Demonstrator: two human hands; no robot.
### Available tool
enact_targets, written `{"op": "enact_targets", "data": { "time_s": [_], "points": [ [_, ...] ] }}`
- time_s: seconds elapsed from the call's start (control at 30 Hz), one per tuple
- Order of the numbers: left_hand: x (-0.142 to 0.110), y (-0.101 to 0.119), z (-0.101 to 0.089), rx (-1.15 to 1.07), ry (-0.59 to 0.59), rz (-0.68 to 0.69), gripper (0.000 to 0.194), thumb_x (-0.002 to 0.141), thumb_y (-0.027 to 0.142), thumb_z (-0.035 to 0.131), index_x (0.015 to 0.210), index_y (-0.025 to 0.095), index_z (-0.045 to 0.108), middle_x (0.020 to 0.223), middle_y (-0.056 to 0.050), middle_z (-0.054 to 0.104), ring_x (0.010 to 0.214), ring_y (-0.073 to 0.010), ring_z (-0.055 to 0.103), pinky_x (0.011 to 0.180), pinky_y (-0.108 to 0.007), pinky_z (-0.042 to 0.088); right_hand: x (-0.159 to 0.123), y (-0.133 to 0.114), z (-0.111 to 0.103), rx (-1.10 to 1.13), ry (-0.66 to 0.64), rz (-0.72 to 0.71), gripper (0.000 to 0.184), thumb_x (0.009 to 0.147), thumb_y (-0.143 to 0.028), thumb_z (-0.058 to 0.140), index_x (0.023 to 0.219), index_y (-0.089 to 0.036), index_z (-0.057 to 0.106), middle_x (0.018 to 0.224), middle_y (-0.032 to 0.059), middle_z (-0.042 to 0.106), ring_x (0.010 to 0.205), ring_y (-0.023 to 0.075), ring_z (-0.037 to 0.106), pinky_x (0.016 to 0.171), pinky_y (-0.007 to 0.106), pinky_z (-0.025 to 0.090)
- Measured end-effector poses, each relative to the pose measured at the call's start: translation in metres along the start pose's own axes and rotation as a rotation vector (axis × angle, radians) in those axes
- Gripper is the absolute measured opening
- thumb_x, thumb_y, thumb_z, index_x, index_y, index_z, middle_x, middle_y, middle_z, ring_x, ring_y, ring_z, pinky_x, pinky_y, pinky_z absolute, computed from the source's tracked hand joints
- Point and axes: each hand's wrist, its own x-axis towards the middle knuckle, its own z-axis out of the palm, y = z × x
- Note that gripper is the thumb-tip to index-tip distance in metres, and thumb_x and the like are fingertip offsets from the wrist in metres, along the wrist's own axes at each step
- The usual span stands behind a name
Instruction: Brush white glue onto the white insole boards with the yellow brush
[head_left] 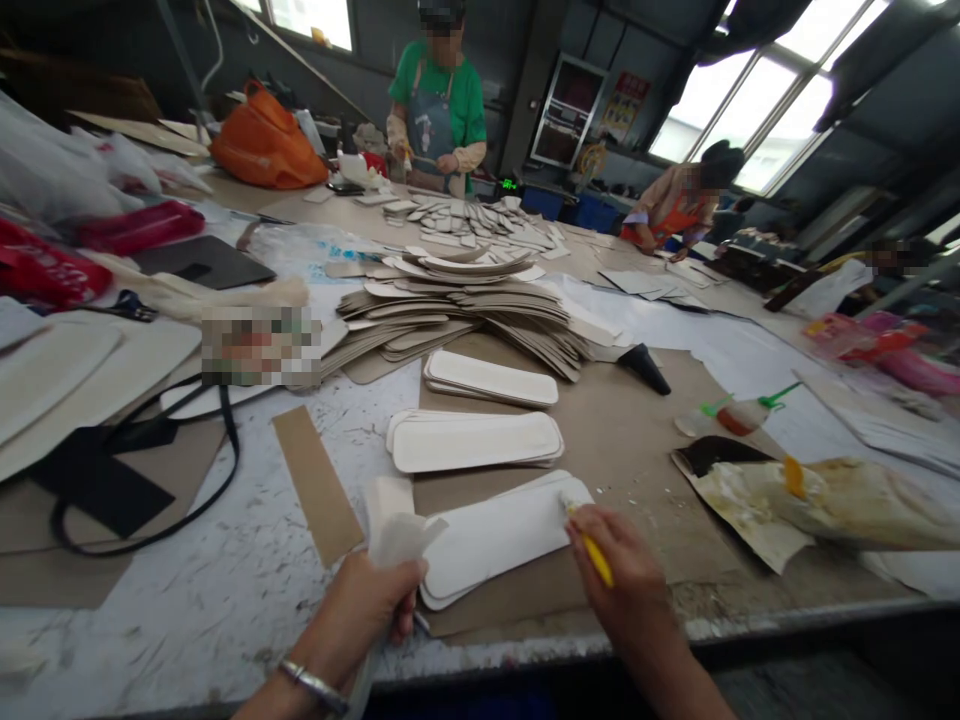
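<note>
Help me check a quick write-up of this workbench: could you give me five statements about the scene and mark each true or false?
1. The right hand holds a yellow tool. True.

2. The left hand holds a pair of scissors. False: the left hand holds a pale strip.

3. A tan strip lies to the left of the nearest white stack. True.

4. The orange bag sits beside the right hand. False: the orange bag is on the far side of the table, to the left.

5. A silver bracelet is on the left wrist. True.
</note>
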Motion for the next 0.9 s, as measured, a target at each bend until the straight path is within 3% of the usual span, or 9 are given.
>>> {"op": "enact_targets", "data": {
  "time_s": [0.07, 0.17, 0.3, 0.4, 0.53, 0.73, 0.9],
  "points": [
    [0.001, -0.003, 0.000, -0.013, -0.013, -0.006, 0.033, 0.060, 0.036, 0.056, 0.033, 0.021, 0.048, 0.030, 0.000, 0.048, 0.032, -0.0123, 0.045, 0.039, -0.024, 0.038, -0.009, -0.017, 0.011, -0.029, -0.059, -0.124, 0.017, 0.082, -0.014, 0.048, 0.089, -0.021, 0.063, 0.080, 0.0071, 0.065, 0.078, 0.0187, 0.060, 0.071, 0.029, 0.051],
    [0.003, -0.008, 0.001, -0.066, -0.045, -0.020, 0.031, 0.059, 0.037, 0.057, 0.035, 0.020, 0.049, 0.031, 0.001, 0.050, 0.032, -0.0119, 0.045, 0.038, -0.023, 0.038, -0.021, -0.054, 0.024, 0.043, -0.115, -0.170, 0.019, 0.083, -0.012, 0.046, 0.091, -0.020, 0.061, 0.077, 0.0067, 0.064, 0.073, 0.0175, 0.059, 0.068, 0.027, 0.051],
    [0.006, -0.012, -0.001, -0.118, -0.084, -0.012, 0.032, 0.059, 0.039, 0.057, 0.035, 0.019, 0.049, 0.031, 0.001, 0.050, 0.031, -0.0113, 0.045, 0.039, -0.024, 0.038, -0.022, -0.097, 0.028, 0.177, -0.100, -0.115, 0.014, 0.082, -0.015, 0.048, 0.083, -0.022, 0.061, 0.071, 0.0051, 0.062, 0.066, 0.0166, 0.057, 0.059, 0.025, 0.049],
    [0.006, -0.010, -0.003, -0.147, -0.111, -0.034, 0.032, 0.057, 0.040, 0.057, 0.036, 0.018, 0.050, 0.032, 0.000, 0.052, 0.032, -0.0115, 0.045, 0.042, -0.025, 0.040, -0.014, -0.107, 0.022, 0.428, -0.062, 0.034, 0.013, 0.083, -0.014, 0.048, 0.082, -0.022, 0.059, 0.071, 0.0038, 0.061, 0.067, 0.0156, 0.057, 0.061, 0.026, 0.049],
    [0.007, -0.010, -0.002, -0.172, -0.072, -0.085, 0.030, 0.052, 0.040, 0.058, 0.035, 0.017, 0.049, 0.031, -0.001, 0.052, 0.031, -0.0117, 0.045, 0.040, -0.025, 0.038, -0.004, -0.086, 0.017, 0.656, -0.116, 0.281, 0.011, 0.084, -0.023, 0.049, 0.078, -0.021, 0.059, 0.072, 0.0041, 0.060, 0.071, 0.0165, 0.058, 0.064, 0.028, 0.049],
    [0.006, -0.013, -0.002, -0.188, -0.035, -0.059, 0.030, 0.052, 0.041, 0.059, 0.036, 0.017, 0.050, 0.032, -0.002, 0.052, 0.032, -0.0126, 0.046, 0.040, -0.026, 0.037, -0.005, -0.021, 0.012, 0.420, -0.040, 0.454, 0.016, 0.079, -0.034, 0.055, 0.076, -0.019, 0.061, 0.077, 0.0064, 0.062, 0.076, 0.0199, 0.058, 0.073, 0.033, 0.048],
    [0.003, -0.009, -0.002, -0.126, -0.026, -0.033, 0.036, 0.057, 0.045, 0.061, 0.037, 0.016, 0.051, 0.033, -0.002, 0.053, 0.033, -0.0117, 0.046, 0.043, -0.025, 0.038, -0.007, 0.009, -0.012, 0.352, 0.079, 0.595, 0.025, 0.075, -0.044, 0.058, 0.074, -0.019, 0.063, 0.078, 0.0060, 0.063, 0.079, 0.0210, 0.059, 0.077, 0.034, 0.046]
  ]
}}
